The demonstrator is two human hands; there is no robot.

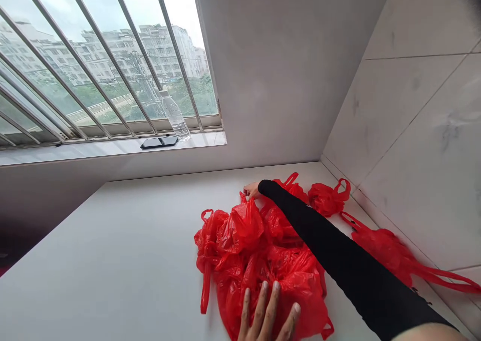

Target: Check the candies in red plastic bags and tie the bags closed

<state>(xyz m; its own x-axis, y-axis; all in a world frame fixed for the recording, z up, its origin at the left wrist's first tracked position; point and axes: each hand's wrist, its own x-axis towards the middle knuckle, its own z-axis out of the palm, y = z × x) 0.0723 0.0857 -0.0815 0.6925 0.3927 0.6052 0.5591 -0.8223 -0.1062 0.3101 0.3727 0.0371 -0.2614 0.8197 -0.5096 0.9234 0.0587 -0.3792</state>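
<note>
Several crumpled red plastic bags (244,226) lie in a heap on a white tabletop (131,251). My left hand (265,316), at the bottom of the head view, rests on the near side of the heap with its fingers spread. Beyond it my right hand (251,190), at the end of a black sleeve (330,246), reaches across to the far edge of the heap. Its fingers are closed on the upper tip of a red bag, seemingly a handle; the sleeve covers part of the bags behind it.
A small bunched red bag (326,199) and a flatter red bag (391,251) with a long handle lie by the tiled wall (421,145) on the right. On the windowsill stand a clear plastic bottle (175,115) and a dark phone (159,142), beside window bars (101,45).
</note>
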